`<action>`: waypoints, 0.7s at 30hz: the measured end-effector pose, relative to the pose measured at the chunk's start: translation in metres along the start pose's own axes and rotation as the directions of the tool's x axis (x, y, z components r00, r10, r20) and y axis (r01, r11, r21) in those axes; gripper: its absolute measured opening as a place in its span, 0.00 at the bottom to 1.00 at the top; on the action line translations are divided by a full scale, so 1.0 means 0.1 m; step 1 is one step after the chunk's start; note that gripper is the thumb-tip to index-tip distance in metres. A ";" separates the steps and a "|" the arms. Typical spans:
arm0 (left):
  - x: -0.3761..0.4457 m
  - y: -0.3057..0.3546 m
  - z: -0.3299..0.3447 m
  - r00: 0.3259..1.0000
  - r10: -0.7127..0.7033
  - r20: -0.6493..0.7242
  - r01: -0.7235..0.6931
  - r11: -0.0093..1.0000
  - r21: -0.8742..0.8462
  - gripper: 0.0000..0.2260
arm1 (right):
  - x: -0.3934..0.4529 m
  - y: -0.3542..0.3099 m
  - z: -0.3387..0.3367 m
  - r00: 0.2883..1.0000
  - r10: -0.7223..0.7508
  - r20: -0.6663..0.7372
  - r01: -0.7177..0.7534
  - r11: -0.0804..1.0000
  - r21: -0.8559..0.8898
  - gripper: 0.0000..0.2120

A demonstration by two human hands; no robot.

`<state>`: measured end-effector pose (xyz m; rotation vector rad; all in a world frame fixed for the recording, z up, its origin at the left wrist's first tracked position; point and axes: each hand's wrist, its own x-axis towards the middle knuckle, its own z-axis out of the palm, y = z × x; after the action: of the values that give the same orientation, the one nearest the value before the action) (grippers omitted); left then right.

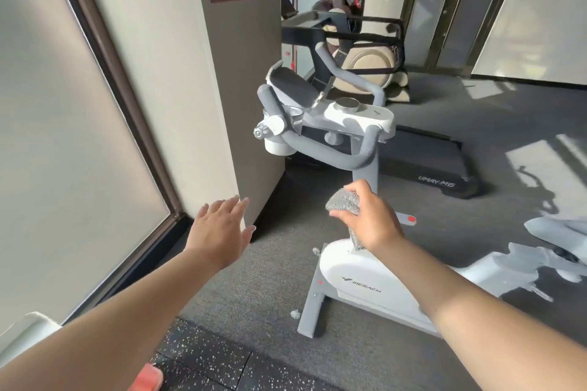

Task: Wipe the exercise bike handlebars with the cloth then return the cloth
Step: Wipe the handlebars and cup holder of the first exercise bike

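Note:
A white exercise bike (359, 282) stands in front of me, its grey padded handlebars (330, 157) curving around a white console with a round knob. My right hand (373, 219) grips a bunched grey cloth (344, 203) in the air just below the handlebars' near loop, apart from them. Part of the cloth hangs below my palm. My left hand (222, 227) is stretched forward with straight fingers, holding nothing, to the left of the bike near a wall corner.
A beige wall corner (241, 105) stands close to the left of the handlebars. A black treadmill (438, 168) lies behind the bike, with an elliptical machine (365, 63) further back. The bike's seat (559, 232) is at the right edge. Grey carpet (254, 289) covers the floor.

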<state>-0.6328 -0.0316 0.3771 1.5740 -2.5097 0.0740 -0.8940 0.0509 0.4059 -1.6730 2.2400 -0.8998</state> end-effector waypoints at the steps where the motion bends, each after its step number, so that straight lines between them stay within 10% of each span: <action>1: 0.05 0.03 -0.02 1.000 -0.012 -0.013 0.012 1.000 -0.016 0.27 | 0.06 0.02 -0.04 1.000 -0.017 -0.013 0.017 1.000 0.021 0.24; 21: 1.51 0.02 -0.49 0.950 -0.065 -0.304 -0.071 0.908 -0.414 0.27 | 1.60 -0.43 -0.20 0.962 -0.186 -0.198 0.237 0.931 0.277 0.23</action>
<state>-0.6924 -0.1581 0.4522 1.2688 -2.1039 -0.1928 -0.9233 -0.0976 0.4770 -1.7722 1.9171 -1.4036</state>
